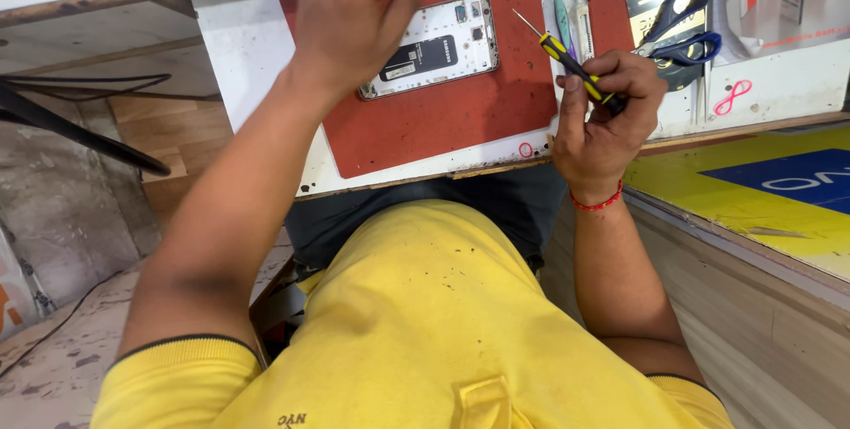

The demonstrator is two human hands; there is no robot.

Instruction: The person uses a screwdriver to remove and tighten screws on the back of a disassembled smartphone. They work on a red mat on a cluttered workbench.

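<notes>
My right hand (606,115) pinches the yellow-black screwdriver (567,57), tip aimed at the opened phone (434,48). My left hand (354,13) hovers loosely spread over it on the red mat (443,123)

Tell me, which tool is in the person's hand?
The yellow-and-black screwdriver, gripped by the right hand. The blue scissors lie untouched on the bench.

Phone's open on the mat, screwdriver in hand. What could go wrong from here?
1. The opened phone lies with its insides bare; the screwdriver in the right hand has a thin tip that might scratch or short exposed parts if it slips.
2. The left hand hovers over the phone's corner and hides it, so a bump could shift it on the red mat.
3. Scissors sit close to the right hand and could get knocked.
</notes>
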